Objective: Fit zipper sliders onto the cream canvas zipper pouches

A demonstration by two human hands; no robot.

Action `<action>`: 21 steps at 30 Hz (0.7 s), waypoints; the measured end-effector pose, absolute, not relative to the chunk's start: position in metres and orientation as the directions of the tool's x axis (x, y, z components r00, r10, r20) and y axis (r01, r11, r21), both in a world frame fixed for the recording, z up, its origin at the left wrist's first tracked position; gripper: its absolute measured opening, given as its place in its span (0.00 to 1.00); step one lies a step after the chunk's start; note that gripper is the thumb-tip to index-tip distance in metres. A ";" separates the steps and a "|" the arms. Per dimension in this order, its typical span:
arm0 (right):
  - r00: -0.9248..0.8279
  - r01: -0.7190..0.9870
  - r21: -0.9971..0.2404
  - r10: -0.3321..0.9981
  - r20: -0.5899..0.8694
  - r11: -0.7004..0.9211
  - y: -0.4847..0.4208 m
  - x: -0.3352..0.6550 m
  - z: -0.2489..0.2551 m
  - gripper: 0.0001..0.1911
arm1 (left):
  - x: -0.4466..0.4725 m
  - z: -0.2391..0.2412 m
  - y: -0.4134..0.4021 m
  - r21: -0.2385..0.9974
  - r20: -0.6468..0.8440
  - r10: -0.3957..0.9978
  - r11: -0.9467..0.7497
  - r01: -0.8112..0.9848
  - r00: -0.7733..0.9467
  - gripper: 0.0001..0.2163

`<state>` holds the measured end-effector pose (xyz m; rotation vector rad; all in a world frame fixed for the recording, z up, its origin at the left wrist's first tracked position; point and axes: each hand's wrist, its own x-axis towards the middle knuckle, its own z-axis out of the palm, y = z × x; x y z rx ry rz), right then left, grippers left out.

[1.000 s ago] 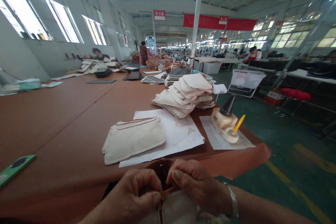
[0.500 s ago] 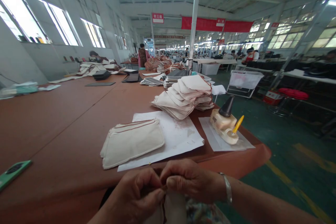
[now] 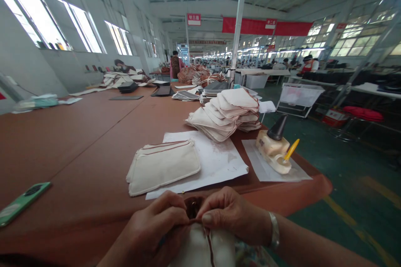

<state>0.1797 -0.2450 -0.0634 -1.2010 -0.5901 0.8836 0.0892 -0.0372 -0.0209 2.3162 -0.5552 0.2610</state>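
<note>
My left hand [image 3: 158,225] and my right hand [image 3: 233,217] meet at the table's front edge, fingers closed in pinches. Between them they grip the brown upper edge of a cream fabric piece [image 3: 192,246], which hangs below with a dark brown line down its middle. A silver bracelet [image 3: 274,230] circles the right wrist. Just beyond my hands lies a small stack of similar cream pieces [image 3: 166,167] with brown edging, partly on a white paper sheet [image 3: 222,158]. The left fingertips are partly hidden.
A taller cream stack [image 3: 224,112] stands behind the paper. To the right, a glue container [image 3: 272,146] with a black cone and a yellow-handled tool [image 3: 292,149] rests near the corner. A green phone [image 3: 23,204] lies left. Other people work in the background.
The view has turned slightly left. More of the cream piece and its brown line now shows below my hands. The left fingers have shifted along the brown edge; both hands still grip it.
</note>
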 end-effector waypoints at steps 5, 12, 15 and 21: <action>0.547 -0.328 -0.938 0.832 -0.097 0.107 -0.243 0.177 -0.065 0.20 | 0.090 -0.029 -0.040 0.161 0.425 -0.466 -0.805 -0.572 0.776 0.10; 0.539 -0.466 -0.878 0.822 -0.185 0.108 -0.238 0.173 -0.076 0.20 | 0.089 -0.041 -0.051 -0.227 0.423 -0.588 -0.806 -0.547 0.690 0.11; 0.527 -0.462 -0.882 0.829 -0.187 0.094 -0.239 0.172 -0.077 0.20 | 0.089 -0.047 -0.053 -0.260 0.424 -0.596 -0.801 -0.538 0.682 0.10; 0.503 -0.120 -0.993 0.861 -0.073 -0.014 -0.248 0.178 -0.084 0.19 | 0.089 -0.052 -0.039 -0.116 0.492 -0.520 -0.834 -0.539 0.698 0.09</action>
